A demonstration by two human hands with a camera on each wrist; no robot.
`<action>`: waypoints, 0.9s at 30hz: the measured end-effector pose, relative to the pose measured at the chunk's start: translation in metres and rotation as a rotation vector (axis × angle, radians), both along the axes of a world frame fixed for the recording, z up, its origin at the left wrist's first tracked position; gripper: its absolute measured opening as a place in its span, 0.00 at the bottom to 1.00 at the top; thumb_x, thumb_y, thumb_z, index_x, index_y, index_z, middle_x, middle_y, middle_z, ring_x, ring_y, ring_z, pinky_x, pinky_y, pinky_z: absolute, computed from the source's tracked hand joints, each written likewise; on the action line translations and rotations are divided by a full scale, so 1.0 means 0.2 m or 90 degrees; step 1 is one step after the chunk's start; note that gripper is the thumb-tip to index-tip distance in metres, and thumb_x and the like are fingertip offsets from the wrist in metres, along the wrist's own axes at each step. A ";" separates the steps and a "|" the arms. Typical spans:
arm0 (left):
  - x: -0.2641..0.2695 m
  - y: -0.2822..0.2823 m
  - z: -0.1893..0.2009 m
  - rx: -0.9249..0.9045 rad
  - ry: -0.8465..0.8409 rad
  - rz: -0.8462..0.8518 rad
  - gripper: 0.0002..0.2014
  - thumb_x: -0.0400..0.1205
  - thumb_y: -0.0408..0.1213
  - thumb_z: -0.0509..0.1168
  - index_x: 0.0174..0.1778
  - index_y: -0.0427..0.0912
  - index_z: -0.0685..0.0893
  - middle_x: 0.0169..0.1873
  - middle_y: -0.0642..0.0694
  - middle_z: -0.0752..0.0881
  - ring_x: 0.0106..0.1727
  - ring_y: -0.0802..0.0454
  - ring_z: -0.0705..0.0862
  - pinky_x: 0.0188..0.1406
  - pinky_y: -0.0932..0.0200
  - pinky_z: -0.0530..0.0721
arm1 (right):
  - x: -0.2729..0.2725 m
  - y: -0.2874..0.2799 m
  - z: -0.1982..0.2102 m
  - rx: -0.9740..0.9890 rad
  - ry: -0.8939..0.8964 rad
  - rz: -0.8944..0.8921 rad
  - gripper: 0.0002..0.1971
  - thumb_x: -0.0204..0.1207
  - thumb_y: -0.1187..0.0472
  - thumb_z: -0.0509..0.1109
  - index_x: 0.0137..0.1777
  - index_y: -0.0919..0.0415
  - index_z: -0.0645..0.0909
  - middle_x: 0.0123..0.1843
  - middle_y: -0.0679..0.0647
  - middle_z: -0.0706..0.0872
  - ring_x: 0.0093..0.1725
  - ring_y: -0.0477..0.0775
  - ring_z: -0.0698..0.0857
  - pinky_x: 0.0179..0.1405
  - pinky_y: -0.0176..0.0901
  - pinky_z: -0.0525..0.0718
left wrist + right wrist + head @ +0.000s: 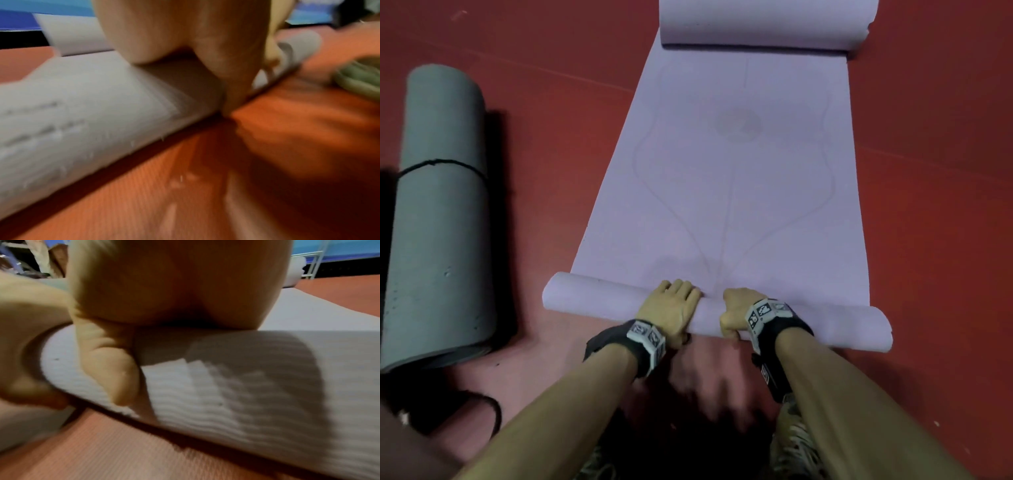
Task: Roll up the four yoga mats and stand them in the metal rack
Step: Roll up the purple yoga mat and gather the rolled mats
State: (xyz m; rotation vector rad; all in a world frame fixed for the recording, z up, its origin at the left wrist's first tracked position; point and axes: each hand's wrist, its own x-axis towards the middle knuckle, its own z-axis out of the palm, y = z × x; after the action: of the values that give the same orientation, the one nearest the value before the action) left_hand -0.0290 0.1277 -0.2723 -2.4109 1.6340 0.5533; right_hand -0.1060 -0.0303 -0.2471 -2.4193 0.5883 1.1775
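Left hand (677, 309), right hand (736, 311) side by side, curled

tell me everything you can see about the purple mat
The purple mat is pale lilac, foam-like, with faint curved lines and a round mark printed on top. It lies mostly flat on the red floor, running away from the person. Its near end is a thin roll lying across the view, with the left hand and right hand on it near the middle, thumbs on the near side. The far end is curled into a fatter roll. The underside looks ribbed.

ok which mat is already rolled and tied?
The grey mat left of the hands, bound by a black cord. The lilac mat lies mostly flat, curled at both ends.
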 end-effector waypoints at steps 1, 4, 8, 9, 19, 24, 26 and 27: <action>-0.01 0.04 -0.03 -0.027 -0.042 -0.012 0.36 0.54 0.46 0.74 0.60 0.42 0.81 0.49 0.44 0.83 0.48 0.43 0.82 0.51 0.49 0.75 | 0.02 -0.01 0.00 0.017 0.013 -0.004 0.24 0.45 0.63 0.76 0.46 0.61 0.80 0.48 0.59 0.87 0.42 0.58 0.87 0.32 0.39 0.80; 0.00 0.01 -0.05 -0.054 -0.053 -0.028 0.36 0.51 0.45 0.75 0.57 0.42 0.81 0.45 0.46 0.83 0.44 0.44 0.82 0.46 0.50 0.75 | 0.03 -0.01 0.00 0.018 0.004 -0.020 0.26 0.43 0.63 0.75 0.47 0.62 0.82 0.46 0.58 0.88 0.41 0.58 0.87 0.32 0.39 0.83; 0.05 -0.08 -0.03 0.053 0.026 0.002 0.37 0.67 0.47 0.72 0.73 0.44 0.69 0.64 0.46 0.79 0.64 0.45 0.79 0.65 0.52 0.70 | -0.03 0.03 -0.05 -0.071 -0.055 0.038 0.32 0.63 0.59 0.74 0.68 0.60 0.68 0.61 0.60 0.82 0.60 0.63 0.82 0.52 0.48 0.79; 0.07 -0.11 -0.03 0.062 0.051 0.016 0.37 0.69 0.48 0.72 0.74 0.46 0.69 0.65 0.47 0.79 0.65 0.46 0.79 0.67 0.52 0.70 | -0.04 0.03 -0.05 -0.100 -0.070 0.064 0.33 0.64 0.58 0.73 0.70 0.59 0.66 0.64 0.61 0.80 0.64 0.63 0.78 0.59 0.51 0.76; 0.08 -0.06 -0.05 -0.046 -0.006 -0.017 0.39 0.58 0.50 0.73 0.67 0.44 0.75 0.59 0.45 0.78 0.57 0.44 0.78 0.60 0.49 0.71 | -0.05 0.07 -0.07 -0.216 -0.145 0.063 0.31 0.64 0.54 0.75 0.67 0.58 0.69 0.64 0.60 0.76 0.64 0.63 0.75 0.64 0.57 0.71; 0.05 -0.05 -0.05 -0.098 -0.109 -0.025 0.35 0.55 0.42 0.74 0.61 0.41 0.81 0.47 0.44 0.82 0.46 0.43 0.80 0.49 0.46 0.76 | 0.06 -0.04 -0.02 -0.119 -0.071 0.016 0.29 0.63 0.57 0.73 0.67 0.59 0.73 0.66 0.59 0.78 0.66 0.62 0.78 0.65 0.54 0.73; 0.04 -0.06 -0.05 -0.095 -0.112 0.000 0.30 0.55 0.40 0.74 0.56 0.42 0.83 0.43 0.46 0.83 0.43 0.44 0.81 0.44 0.48 0.77 | 0.07 -0.03 -0.04 -0.128 -0.082 0.019 0.29 0.63 0.55 0.73 0.66 0.59 0.73 0.65 0.59 0.79 0.65 0.62 0.79 0.65 0.54 0.74; 0.04 -0.08 -0.05 -0.086 -0.112 0.002 0.29 0.55 0.40 0.74 0.55 0.42 0.84 0.43 0.46 0.83 0.43 0.44 0.82 0.44 0.48 0.77 | 0.05 -0.02 -0.05 -0.141 -0.099 0.022 0.29 0.64 0.54 0.73 0.66 0.59 0.72 0.64 0.59 0.79 0.64 0.62 0.78 0.65 0.54 0.74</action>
State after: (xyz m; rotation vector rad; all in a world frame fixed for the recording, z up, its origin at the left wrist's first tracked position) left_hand -0.0200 0.1118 -0.2823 -2.4758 1.6426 0.2296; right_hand -0.0956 -0.0341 -0.2561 -2.6867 0.6603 0.9699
